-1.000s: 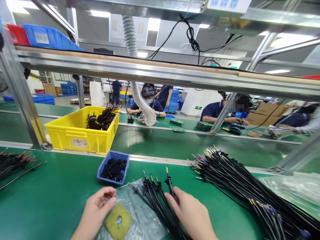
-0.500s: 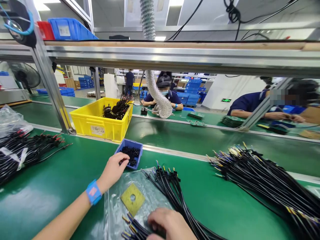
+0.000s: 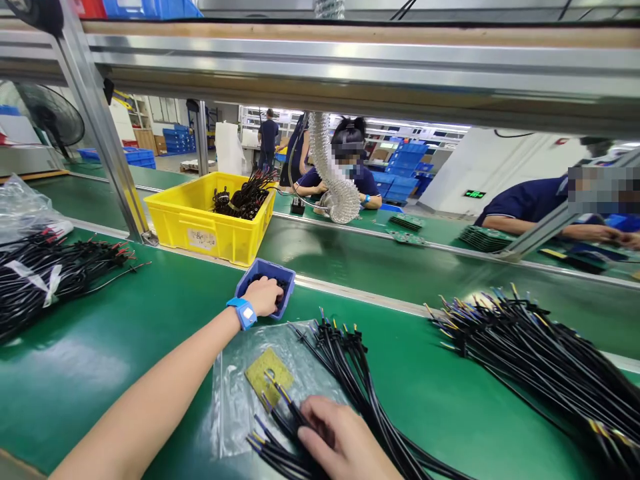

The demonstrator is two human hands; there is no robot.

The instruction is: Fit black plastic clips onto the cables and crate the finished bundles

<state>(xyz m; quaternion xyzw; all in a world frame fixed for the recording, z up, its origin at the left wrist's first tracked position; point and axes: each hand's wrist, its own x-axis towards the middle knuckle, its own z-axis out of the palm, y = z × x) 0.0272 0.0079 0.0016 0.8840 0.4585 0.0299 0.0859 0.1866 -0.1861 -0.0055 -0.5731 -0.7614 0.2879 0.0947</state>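
We record black cables (image 3: 297,416) pinched in the right hand (image 3: 341,437), tips over the yellow holed plate (image 3: 256,379) on the clear bag (image 3: 233,427), and the left hand (image 3: 264,297) inside the small blue bin (image 3: 289,292), its grip hidden and undeterminable.

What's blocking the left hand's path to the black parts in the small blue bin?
Nothing visible. The left hand reaches into the open-topped small blue bin, over its near-left side. The yellow bin stands behind it, out of the path. The hand hides whether its fingers touch the small black parts.
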